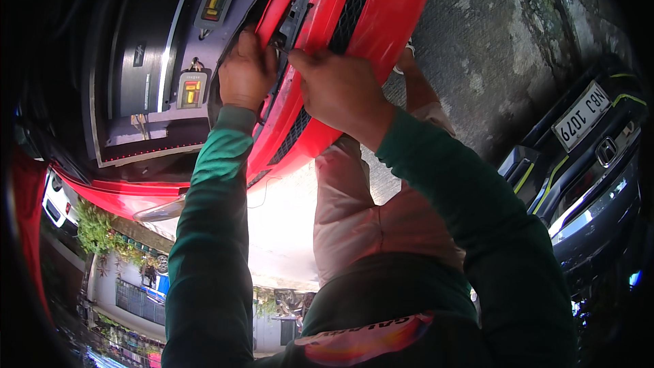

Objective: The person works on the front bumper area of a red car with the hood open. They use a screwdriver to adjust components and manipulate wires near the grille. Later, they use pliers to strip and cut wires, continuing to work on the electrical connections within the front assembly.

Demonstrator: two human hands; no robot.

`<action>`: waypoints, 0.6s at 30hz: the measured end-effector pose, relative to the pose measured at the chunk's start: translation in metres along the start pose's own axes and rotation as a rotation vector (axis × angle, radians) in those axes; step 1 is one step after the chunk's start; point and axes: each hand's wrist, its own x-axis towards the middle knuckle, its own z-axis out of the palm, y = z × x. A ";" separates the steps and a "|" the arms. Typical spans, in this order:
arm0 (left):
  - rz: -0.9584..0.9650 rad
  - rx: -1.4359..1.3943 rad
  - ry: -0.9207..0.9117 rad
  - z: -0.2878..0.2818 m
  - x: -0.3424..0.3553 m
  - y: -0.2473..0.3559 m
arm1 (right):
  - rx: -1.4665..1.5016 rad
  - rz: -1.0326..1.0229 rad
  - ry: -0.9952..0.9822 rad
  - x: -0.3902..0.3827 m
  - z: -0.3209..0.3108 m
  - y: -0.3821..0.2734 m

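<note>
A red car bumper [392, 0] with black mesh grilles runs diagonally under my hands, a dark channel [298, 7] along its inner edge. My left hand [246, 75] is closed at that inner edge, beside the grey amplifier board, its fingertips curled into the gap. Just to its right, my right hand [340, 92] is over the bumper, thumb and curled fingers meeting at the channel. Something small and dark shows between the two hands; I cannot make out what it is or what either hand grips.
The grey board [204, 48] carries a black amplifier [122, 51] and two small boxes with coloured inserts. A dark parked car [586, 163] stands at the right on concrete [490, 41]. My legs are below the bumper; plants [95, 225] and buildings show at lower left.
</note>
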 end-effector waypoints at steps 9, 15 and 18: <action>-0.017 0.009 -0.026 0.000 -0.001 0.000 | 0.240 0.274 0.283 -0.014 0.059 -0.025; -0.036 0.013 -0.037 -0.001 0.000 0.001 | 0.850 0.476 0.446 -0.005 0.090 -0.037; -0.038 0.006 -0.029 0.001 0.001 0.000 | 1.128 0.585 0.436 0.002 0.093 -0.035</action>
